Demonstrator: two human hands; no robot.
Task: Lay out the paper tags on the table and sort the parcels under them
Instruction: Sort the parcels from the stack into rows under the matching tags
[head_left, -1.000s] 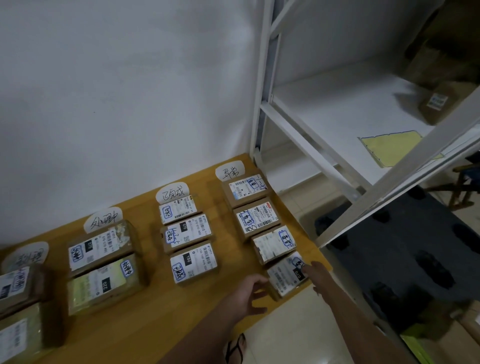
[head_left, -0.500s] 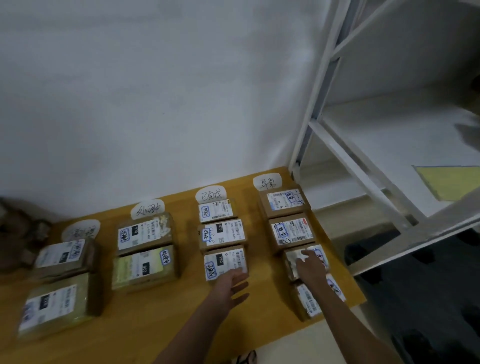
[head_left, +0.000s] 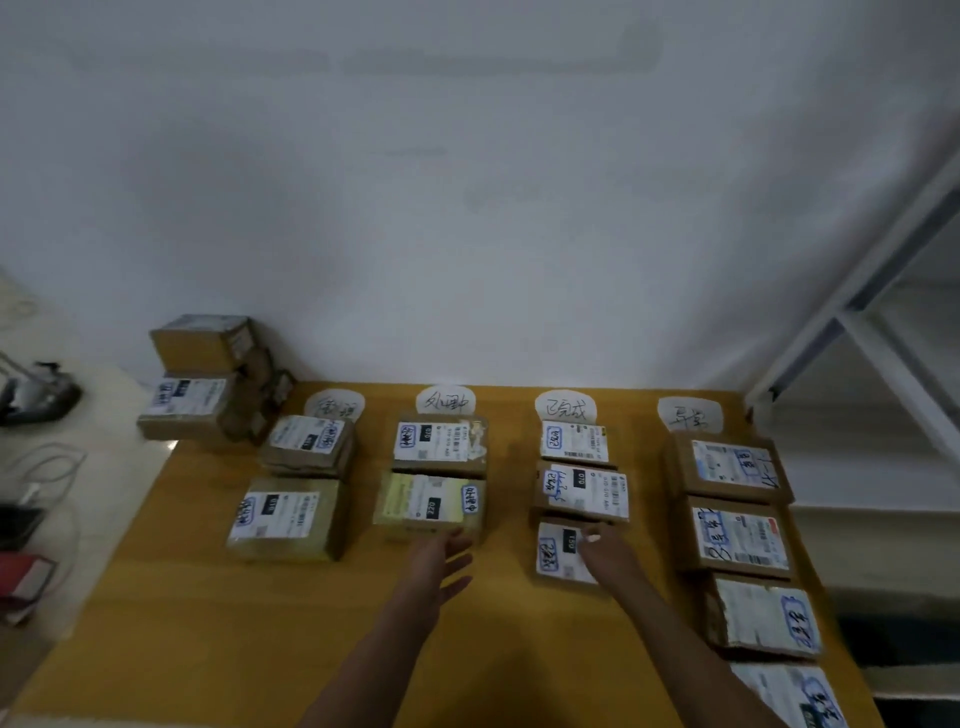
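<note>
- Since all four paper tags (head_left: 335, 405) (head_left: 447, 401) (head_left: 565, 409) (head_left: 688, 415) lie in a row along the far edge of the table (head_left: 182, 623), near the wall, you can count the laying-out as done.
- Under them you have four columns of parcels, running from the tags towards you: two under the leftmost tag, two under the next, three under the third, four under the rightmost. The nearest of those four is cut off by the bottom of the view.
- Your left hand (head_left: 436, 558) is spread, fingers apart and holding nothing, its fingertips at the near edge of the yellowish parcel (head_left: 428, 504), the front one in the second column.
- Your right hand (head_left: 605, 553) lies on the front parcel of the third column (head_left: 556, 553). The blur is heavy there, so I cannot tell whether the fingers rest flat on its label or curl round its edge.
- What looks left to do: a pile of parcels (head_left: 197, 395) sits at the far left corner, just beside the first column and under no tag. I'd judge those are unsorted.
- Overall you seem well past halfway, tidying columns, with that pile to clear.
</note>
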